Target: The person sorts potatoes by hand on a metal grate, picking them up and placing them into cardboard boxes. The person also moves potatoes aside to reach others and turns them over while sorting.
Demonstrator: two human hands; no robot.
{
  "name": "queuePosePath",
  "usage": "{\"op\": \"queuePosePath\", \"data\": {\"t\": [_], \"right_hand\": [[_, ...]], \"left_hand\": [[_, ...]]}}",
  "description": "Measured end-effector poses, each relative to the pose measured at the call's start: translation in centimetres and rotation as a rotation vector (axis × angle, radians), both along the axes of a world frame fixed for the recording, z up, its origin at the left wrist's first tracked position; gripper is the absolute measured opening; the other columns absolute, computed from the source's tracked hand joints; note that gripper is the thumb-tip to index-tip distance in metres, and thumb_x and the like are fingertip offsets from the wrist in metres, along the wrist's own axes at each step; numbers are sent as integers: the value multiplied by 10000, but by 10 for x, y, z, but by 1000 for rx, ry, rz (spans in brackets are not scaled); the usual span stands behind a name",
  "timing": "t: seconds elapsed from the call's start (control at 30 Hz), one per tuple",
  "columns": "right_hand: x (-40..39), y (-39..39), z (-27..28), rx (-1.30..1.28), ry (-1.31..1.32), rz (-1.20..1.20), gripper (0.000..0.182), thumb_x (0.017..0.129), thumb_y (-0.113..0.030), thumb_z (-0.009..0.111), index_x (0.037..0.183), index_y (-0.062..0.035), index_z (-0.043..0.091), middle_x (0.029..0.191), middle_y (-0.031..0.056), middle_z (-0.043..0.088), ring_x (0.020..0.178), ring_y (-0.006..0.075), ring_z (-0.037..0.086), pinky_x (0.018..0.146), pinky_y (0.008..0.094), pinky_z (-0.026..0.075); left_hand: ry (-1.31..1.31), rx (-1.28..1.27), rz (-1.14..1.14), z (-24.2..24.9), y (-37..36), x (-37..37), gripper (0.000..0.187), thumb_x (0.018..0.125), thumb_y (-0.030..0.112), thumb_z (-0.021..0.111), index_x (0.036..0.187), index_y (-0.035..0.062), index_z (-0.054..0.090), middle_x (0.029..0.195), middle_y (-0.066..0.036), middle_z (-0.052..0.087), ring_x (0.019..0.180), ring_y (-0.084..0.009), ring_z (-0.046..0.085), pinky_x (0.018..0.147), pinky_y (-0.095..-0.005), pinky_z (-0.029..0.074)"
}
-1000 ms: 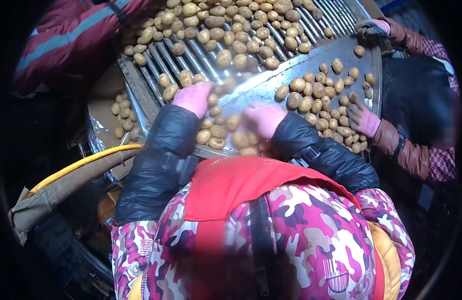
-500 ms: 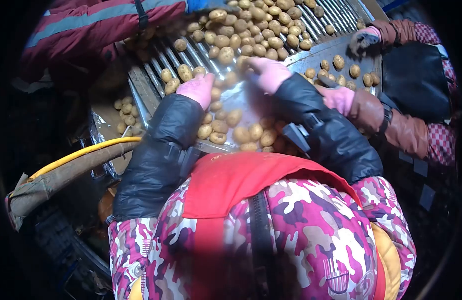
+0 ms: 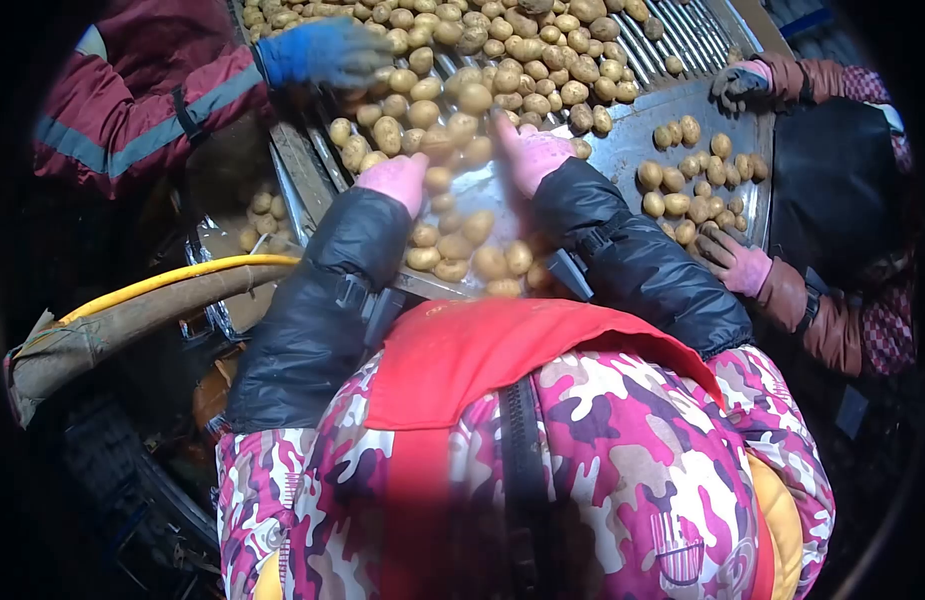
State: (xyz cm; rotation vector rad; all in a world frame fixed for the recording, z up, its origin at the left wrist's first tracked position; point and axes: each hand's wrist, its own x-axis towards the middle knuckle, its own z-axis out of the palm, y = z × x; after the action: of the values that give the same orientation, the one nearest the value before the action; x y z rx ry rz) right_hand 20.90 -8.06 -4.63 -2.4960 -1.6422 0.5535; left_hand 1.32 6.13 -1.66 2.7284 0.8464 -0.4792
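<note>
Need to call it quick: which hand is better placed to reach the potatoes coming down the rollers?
Probably the right hand: it reaches furthest up, its fingers at the edge of the roller bed among incoming potatoes. The left hand sits lower.

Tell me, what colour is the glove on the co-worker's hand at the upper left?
Blue glove, seen in the head view, above the potatoes.

Carrying a dense heap of potatoes (image 3: pixel 502 60) along the roller conveyor (image 3: pixel 672 35) at the top; spilling others onto the steel sorting table (image 3: pixel 632 135), lying in a loose cluster (image 3: pixel 697 185) at right and another (image 3: pixel 472 250) near the front edge.
</note>
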Motion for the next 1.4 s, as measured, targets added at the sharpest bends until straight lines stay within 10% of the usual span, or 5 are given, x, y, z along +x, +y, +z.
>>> {"op": "queuePosePath", "data": {"t": [0.33,0.8,0.93,1.13,1.4], "right_hand": [[-1,1,-1,66,23,21,684,977,-91,465,1626,-220,290,1248,240,652,1123,405,682,911,512,549],[10,-7,11,36,54,170,765,859,-37,635,1558,-228,389,1245,278,619,1136,461,657,965,512,545],[7,5,8,-28,60,114,618,1014,-133,479,1611,-241,360,1292,232,587,1168,380,663,979,508,525],[11,6,10,82,195,154,603,970,-123,570,1538,-134,367,1202,272,643,1127,438,666,972,492,537],[-30,-28,82,166,613,219,579,1058,-439,547,1522,-98,487,1321,234,624,1197,416,638,1047,452,495]], "left_hand": [[-164,-57,-206,-1,-46,-39,368,935,164,615,1283,274,667,1194,-127,620,1068,-353,672,892,-461,558],[-479,-197,28,-2,-42,-34,300,1004,229,650,1295,160,658,1089,-141,705,965,-329,704,841,-456,557],[-690,-1275,751,18,-50,-41,437,1002,161,656,1401,23,542,1099,-57,671,912,-92,633,753,-229,534],[-709,-2107,866,0,-80,-65,578,1014,329,650,1518,150,429,1345,-149,578,1114,-289,651,868,-404,584],[-624,-2117,1108,10,-72,-42,794,1041,717,301,1604,159,364,1556,-140,452,1325,-377,526,1057,-647,472]]}}
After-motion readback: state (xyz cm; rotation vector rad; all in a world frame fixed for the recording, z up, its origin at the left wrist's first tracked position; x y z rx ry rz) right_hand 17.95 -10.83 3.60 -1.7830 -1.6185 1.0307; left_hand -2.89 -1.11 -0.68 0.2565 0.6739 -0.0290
